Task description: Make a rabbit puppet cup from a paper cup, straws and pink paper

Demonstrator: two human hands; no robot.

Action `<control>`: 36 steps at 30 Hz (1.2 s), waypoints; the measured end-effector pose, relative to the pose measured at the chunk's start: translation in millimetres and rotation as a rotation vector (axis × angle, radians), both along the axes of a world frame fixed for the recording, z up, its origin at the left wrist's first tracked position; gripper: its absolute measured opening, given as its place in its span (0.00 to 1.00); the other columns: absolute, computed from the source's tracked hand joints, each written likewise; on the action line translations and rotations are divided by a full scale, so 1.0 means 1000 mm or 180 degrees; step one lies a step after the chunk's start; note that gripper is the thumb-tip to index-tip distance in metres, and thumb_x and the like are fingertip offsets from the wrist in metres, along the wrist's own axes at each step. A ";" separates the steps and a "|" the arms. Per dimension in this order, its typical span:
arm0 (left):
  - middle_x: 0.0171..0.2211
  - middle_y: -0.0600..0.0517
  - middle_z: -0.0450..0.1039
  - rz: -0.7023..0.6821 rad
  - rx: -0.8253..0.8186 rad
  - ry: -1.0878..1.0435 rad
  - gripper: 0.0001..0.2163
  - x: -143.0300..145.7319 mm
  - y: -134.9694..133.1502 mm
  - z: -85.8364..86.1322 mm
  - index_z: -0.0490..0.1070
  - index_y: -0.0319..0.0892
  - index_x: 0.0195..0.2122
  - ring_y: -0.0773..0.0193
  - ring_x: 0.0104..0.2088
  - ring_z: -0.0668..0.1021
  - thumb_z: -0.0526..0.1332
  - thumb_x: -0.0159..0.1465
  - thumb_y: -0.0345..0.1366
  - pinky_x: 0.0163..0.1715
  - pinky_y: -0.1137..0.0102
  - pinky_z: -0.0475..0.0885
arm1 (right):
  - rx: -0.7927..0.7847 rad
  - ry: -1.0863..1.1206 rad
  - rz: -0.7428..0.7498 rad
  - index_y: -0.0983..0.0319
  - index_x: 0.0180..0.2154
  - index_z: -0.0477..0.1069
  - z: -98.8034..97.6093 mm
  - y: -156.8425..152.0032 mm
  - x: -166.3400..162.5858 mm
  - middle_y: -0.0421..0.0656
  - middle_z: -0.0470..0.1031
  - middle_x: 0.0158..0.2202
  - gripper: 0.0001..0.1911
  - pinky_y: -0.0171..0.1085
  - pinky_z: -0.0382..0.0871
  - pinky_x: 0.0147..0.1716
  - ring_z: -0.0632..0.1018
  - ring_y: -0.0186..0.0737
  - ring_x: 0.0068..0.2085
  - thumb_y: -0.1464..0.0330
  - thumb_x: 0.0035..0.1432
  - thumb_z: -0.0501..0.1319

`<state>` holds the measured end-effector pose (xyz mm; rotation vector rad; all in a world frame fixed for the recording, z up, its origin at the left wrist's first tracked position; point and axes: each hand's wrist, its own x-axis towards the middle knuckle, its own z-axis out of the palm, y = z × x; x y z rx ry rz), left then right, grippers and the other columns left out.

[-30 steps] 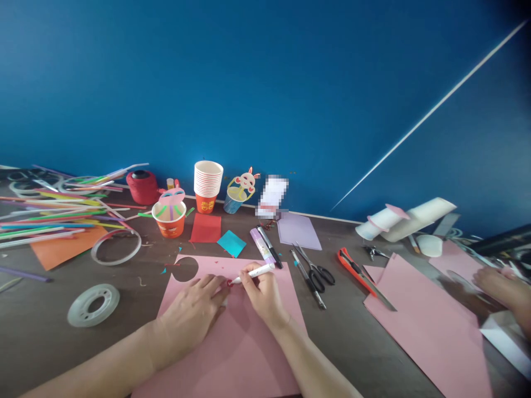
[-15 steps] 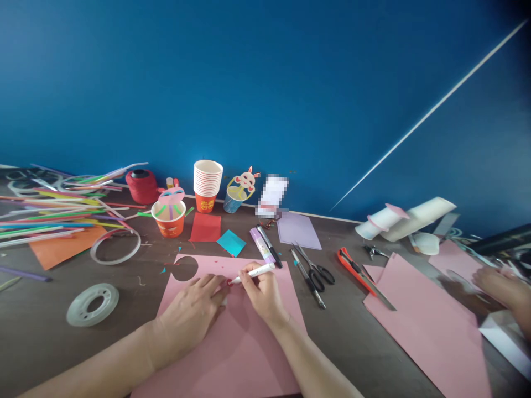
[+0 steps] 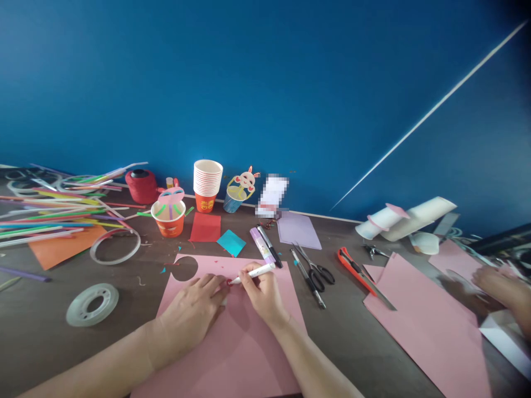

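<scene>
So — right hand (image 3: 264, 294) pinching white marker (image 3: 258, 271); left hand (image 3: 193, 307) spread palm-down on pink paper (image 3: 244, 359).

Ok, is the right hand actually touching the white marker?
Touching: the head view shows the right hand gripping the white marker, its thumb and fingers against the barrel.

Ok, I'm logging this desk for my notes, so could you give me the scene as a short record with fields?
Left hand: laid on the pink sheet
Right hand: holds a white marker, tip at a small red patch beside the left fingers
Cut-out: round, at the sheet's far left corner
Right of sheet: pen, scissors, cutter
Left of sheet: tape roll, straws
Behind sheet: cup stack
Far right: another person's hand
</scene>
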<state>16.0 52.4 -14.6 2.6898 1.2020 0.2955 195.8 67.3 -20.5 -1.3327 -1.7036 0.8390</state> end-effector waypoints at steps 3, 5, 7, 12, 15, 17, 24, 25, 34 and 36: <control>0.46 0.46 0.67 0.0001 -0.0014 -0.0025 0.14 0.000 0.000 -0.001 0.65 0.44 0.49 0.56 0.46 0.68 0.50 0.62 0.31 0.44 0.61 0.67 | 0.0028 -0.0009 0.0002 0.63 0.27 0.66 -0.001 0.000 0.000 0.42 0.72 0.26 0.11 0.32 0.65 0.25 0.73 0.37 0.28 0.64 0.58 0.53; 0.46 0.46 0.67 0.0017 -0.0025 -0.0045 0.15 0.000 0.000 0.000 0.65 0.43 0.49 0.56 0.46 0.68 0.50 0.62 0.31 0.44 0.61 0.67 | 0.0022 -0.0010 -0.0016 0.63 0.27 0.66 -0.002 0.000 0.000 0.42 0.72 0.26 0.11 0.32 0.65 0.25 0.73 0.38 0.28 0.64 0.58 0.53; 0.46 0.46 0.67 0.0020 -0.0032 -0.0062 0.15 0.000 0.000 0.000 0.65 0.43 0.49 0.55 0.46 0.68 0.50 0.62 0.31 0.44 0.60 0.67 | 0.0014 -0.0007 -0.0025 0.63 0.27 0.66 -0.002 0.000 0.000 0.42 0.71 0.26 0.11 0.32 0.64 0.25 0.73 0.38 0.28 0.65 0.59 0.53; 0.46 0.46 0.67 0.0014 -0.0008 -0.0109 0.14 0.000 -0.001 -0.001 0.66 0.44 0.48 0.56 0.46 0.69 0.50 0.62 0.31 0.45 0.60 0.67 | 0.0067 -0.0015 -0.0016 0.63 0.27 0.67 -0.001 0.000 0.000 0.42 0.72 0.26 0.10 0.32 0.65 0.24 0.73 0.37 0.27 0.65 0.58 0.54; 0.47 0.46 0.66 0.0025 -0.0023 -0.0069 0.15 0.000 -0.001 0.000 0.65 0.44 0.49 0.56 0.46 0.68 0.50 0.62 0.31 0.44 0.60 0.68 | 0.0017 0.0083 -0.0093 0.63 0.27 0.67 -0.003 0.000 0.001 0.42 0.72 0.24 0.11 0.32 0.65 0.24 0.73 0.37 0.26 0.64 0.58 0.53; 0.47 0.46 0.66 0.0023 -0.0025 -0.0026 0.15 0.000 -0.001 0.000 0.65 0.44 0.49 0.55 0.46 0.68 0.50 0.62 0.31 0.44 0.60 0.68 | -0.0061 0.0198 -0.0132 0.63 0.28 0.66 -0.005 0.001 0.002 0.41 0.71 0.23 0.12 0.32 0.65 0.24 0.73 0.36 0.25 0.63 0.59 0.53; 0.46 0.46 0.67 0.0010 -0.0015 -0.0067 0.15 0.000 0.000 0.000 0.65 0.44 0.49 0.55 0.46 0.69 0.50 0.62 0.31 0.44 0.59 0.67 | -0.0013 0.0080 -0.0019 0.63 0.27 0.66 -0.004 0.000 0.001 0.42 0.71 0.24 0.11 0.32 0.64 0.23 0.73 0.37 0.26 0.64 0.58 0.54; 0.46 0.46 0.67 0.0004 -0.0018 -0.0085 0.15 -0.001 0.000 -0.001 0.65 0.44 0.49 0.56 0.46 0.69 0.50 0.62 0.31 0.45 0.60 0.67 | 0.0006 0.0046 -0.0010 0.63 0.27 0.66 -0.003 0.000 0.000 0.42 0.71 0.24 0.11 0.32 0.64 0.23 0.73 0.37 0.26 0.64 0.57 0.54; 0.46 0.46 0.67 0.0000 0.0018 -0.0099 0.14 -0.001 0.000 -0.001 0.66 0.44 0.48 0.56 0.46 0.69 0.50 0.62 0.31 0.45 0.60 0.67 | 0.0068 0.0036 -0.0073 0.63 0.28 0.67 -0.002 0.000 0.000 0.43 0.72 0.25 0.11 0.32 0.65 0.23 0.73 0.37 0.27 0.64 0.58 0.53; 0.46 0.46 0.67 -0.0006 0.0015 -0.0091 0.14 -0.001 0.000 -0.001 0.66 0.44 0.48 0.56 0.46 0.69 0.50 0.62 0.31 0.45 0.60 0.67 | 0.0055 0.0049 -0.0051 0.63 0.27 0.67 -0.002 0.000 0.000 0.42 0.72 0.25 0.11 0.32 0.65 0.24 0.73 0.37 0.27 0.65 0.58 0.53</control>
